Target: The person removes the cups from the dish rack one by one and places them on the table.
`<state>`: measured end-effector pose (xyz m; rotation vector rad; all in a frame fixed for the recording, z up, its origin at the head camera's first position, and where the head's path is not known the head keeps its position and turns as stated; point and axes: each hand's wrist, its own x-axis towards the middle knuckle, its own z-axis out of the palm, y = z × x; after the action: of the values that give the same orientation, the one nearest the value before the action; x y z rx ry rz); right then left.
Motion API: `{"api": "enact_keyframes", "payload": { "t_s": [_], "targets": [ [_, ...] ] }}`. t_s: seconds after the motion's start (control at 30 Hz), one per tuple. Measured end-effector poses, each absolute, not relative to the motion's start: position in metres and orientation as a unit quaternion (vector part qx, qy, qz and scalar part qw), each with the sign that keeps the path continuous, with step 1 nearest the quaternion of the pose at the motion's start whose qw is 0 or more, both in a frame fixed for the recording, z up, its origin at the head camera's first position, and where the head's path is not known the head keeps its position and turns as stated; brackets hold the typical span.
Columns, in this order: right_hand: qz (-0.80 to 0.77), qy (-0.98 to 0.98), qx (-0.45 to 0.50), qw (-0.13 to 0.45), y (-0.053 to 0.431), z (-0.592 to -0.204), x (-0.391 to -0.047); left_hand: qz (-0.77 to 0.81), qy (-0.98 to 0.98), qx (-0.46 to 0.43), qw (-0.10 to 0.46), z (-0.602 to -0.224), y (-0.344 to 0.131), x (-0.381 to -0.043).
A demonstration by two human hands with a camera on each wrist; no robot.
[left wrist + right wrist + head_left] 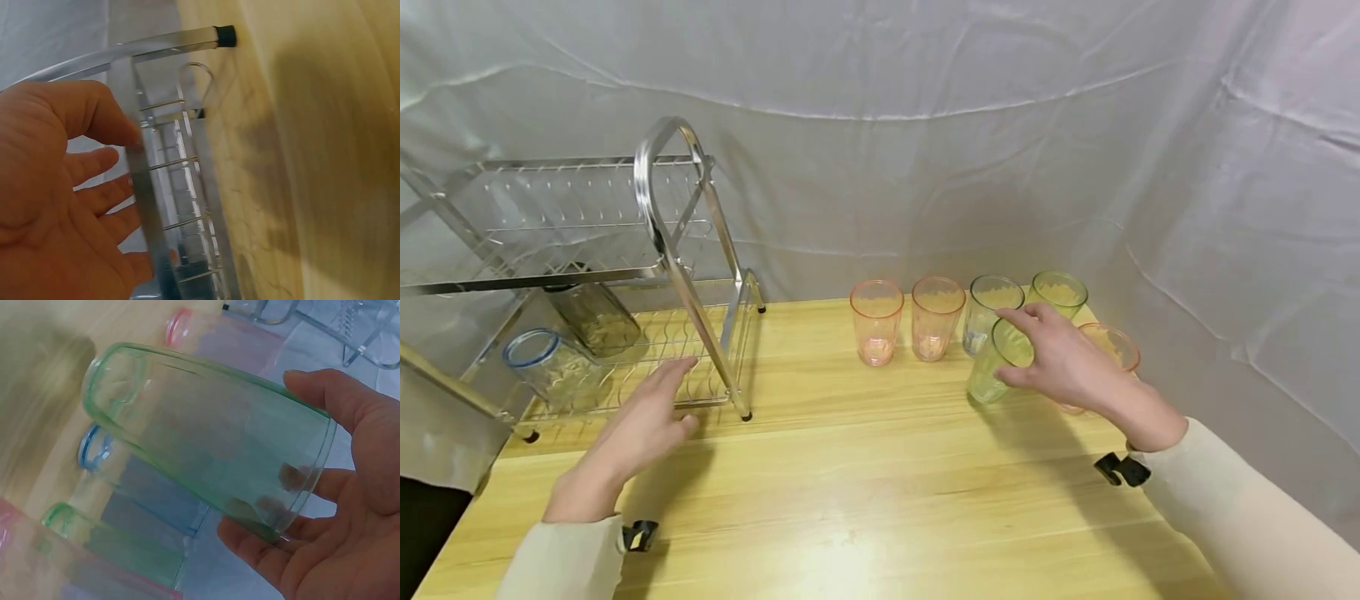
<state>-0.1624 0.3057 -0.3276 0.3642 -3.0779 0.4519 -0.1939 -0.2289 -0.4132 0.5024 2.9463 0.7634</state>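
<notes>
My right hand [1067, 354] grips a clear green drinking glass [987, 382] near its rim. In the right wrist view, the thumb is on one side of this green glass [200, 431] and the fingers on the other. At the left, my left hand [642, 425] is by the front of a two-tier metal dish rack [646, 183], holding nothing. Its fingers are loosely spread, and in the left wrist view the thumb overlaps a flat bar [150, 206] of the rack. A blue-rimmed glass [542, 367] and a dark glass [597, 317] lie tilted on the lower tier.
Behind the held glass stand two pink glasses [877, 333] [934, 329], a blue-tinted glass [977, 329] and another green glass [1067, 292]. A further pink glass [1120, 346] is partly behind my right hand. Grey cloth [880, 183] hangs behind the wooden table [850, 483].
</notes>
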Motion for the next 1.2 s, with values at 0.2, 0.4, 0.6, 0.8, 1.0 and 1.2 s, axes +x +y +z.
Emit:
{"api": "enact_keyframes", "payload": {
  "t_s": [0.2, 0.4, 0.6, 0.8, 1.0, 1.2],
  "targets": [
    [0.119, -0.984, 0.13, 0.017, 0.312, -0.33, -0.169, 0.209, 0.964, 0.163, 0.03, -0.421, -0.228, -0.196],
    [0.095, -0.988, 0.119, 0.006, 0.315, -0.335, -0.171, 0.195, 0.968, 0.157, 0.038, -0.425, -0.227, -0.197],
    [0.081, -0.991, 0.105, -0.013, 0.317, -0.34, -0.171, 0.198, 0.967, 0.154, 0.041, -0.428, -0.228, -0.196],
    [0.077, -0.991, 0.105, -0.014, 0.319, -0.343, -0.171, 0.203, 0.966, 0.153, 0.046, -0.428, -0.227, -0.197],
    [0.073, -0.992, 0.1, -0.023, 0.321, -0.344, -0.172, 0.202, 0.966, 0.155, 0.048, -0.427, -0.227, -0.197],
    [0.071, -0.991, 0.106, -0.034, 0.322, -0.344, -0.173, 0.206, 0.965, 0.151, 0.054, -0.427, -0.227, -0.197]
  ]
}}
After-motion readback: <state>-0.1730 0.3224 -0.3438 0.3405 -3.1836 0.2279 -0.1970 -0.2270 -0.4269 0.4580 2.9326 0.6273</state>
